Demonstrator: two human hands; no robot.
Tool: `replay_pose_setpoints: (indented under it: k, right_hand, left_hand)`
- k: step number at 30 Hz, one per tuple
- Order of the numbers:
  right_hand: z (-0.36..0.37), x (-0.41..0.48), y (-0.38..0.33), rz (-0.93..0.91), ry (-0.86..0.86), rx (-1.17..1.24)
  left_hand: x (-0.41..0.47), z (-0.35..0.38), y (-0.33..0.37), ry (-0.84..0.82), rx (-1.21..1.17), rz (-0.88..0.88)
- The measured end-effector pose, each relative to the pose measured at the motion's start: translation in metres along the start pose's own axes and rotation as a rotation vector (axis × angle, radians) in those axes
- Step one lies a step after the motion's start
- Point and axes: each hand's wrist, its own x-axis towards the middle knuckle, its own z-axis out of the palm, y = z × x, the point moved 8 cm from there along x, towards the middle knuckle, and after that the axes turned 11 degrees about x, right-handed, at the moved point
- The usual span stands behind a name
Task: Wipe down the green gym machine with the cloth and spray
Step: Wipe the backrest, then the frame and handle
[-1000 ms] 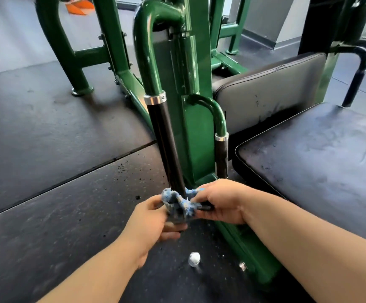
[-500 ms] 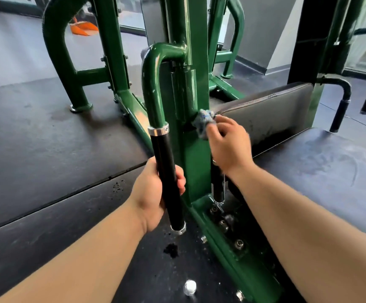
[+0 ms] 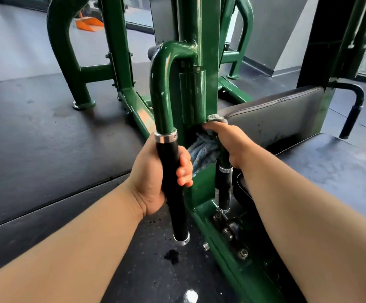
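Observation:
The green gym machine (image 3: 201, 29) rises in front of me with two curved handles ending in black grips. My left hand (image 3: 151, 171) grips the black grip of the nearer handle (image 3: 173, 193) just below its silver collar. My right hand (image 3: 228, 143) holds a blue-grey cloth (image 3: 201, 153) wrapped around the green bend of the second handle (image 3: 223, 189), beside the green upright. No spray bottle is in view.
A black padded backrest (image 3: 276, 114) and seat pad (image 3: 331, 171) lie to the right. Black rubber floor mats (image 3: 46, 149) spread to the left, with dark crumbs and a small white object (image 3: 191, 296) near the base. Bolts (image 3: 242, 253) line the green base rail.
My right hand carried the cloth from the bottom of the nearer handle up to the second handle, then down along its bend. My left hand let go of the cloth and took the black grip.

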Motion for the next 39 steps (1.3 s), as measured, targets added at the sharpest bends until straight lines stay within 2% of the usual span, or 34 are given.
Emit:
replay_pose_setpoints:
  k: [2,4,6,8,11,13,17,22,26,30,33,35,39]
  right_hand:
    - [-0.007,-0.007,-0.002,-0.087,0.050,0.188]
    - [-0.011,-0.020,-0.009,-0.170,-0.048,0.300]
    - [-0.011,-0.030,-0.015,-0.154,-0.202,0.384]
    - [-0.012,-0.032,-0.017,-0.101,-0.258,0.316]
    - [-0.019,-0.022,-0.015,-0.100,-0.127,0.049]
    - [-0.022,-0.011,-0.013,-0.060,-0.061,-0.011]
    - [-0.007,0.004,-0.007,0.145,-0.125,-0.107]
    - [0.011,0.024,-0.006,0.206,-0.118,-0.374]
    - [0.015,0.028,0.002,0.372,-0.266,-0.338]
    - [0.013,0.032,0.010,0.425,-0.270,-0.208]
    - [0.012,0.024,0.010,0.371,-0.204,-0.183]
    - [0.015,0.019,0.007,0.289,-0.222,-0.225]
    - [0.001,0.004,-0.009,-0.044,-0.065,-0.478]
  left_hand:
    - [0.000,-0.003,-0.001,0.008,-0.007,-0.003]
    - [0.001,0.000,-0.003,0.027,-0.018,-0.003]
    - [0.000,0.000,-0.003,0.049,-0.026,0.002]
    - [0.000,0.001,-0.003,0.065,-0.028,0.001]
    - [0.000,0.001,-0.003,0.078,-0.025,0.002]
    - [0.000,0.001,-0.003,0.083,-0.028,0.002]
    - [0.001,-0.001,-0.004,0.102,-0.038,0.008]
    - [0.001,-0.001,-0.003,0.111,-0.043,0.018]
    - [-0.001,-0.001,-0.003,0.126,-0.039,0.021]
    - [0.001,-0.001,-0.004,0.141,-0.053,0.017]
    - [0.002,-0.003,-0.004,0.143,-0.036,0.003]
    - [0.001,-0.003,-0.003,0.137,-0.021,0.002]
    - [0.001,-0.005,-0.003,0.151,-0.010,-0.011]
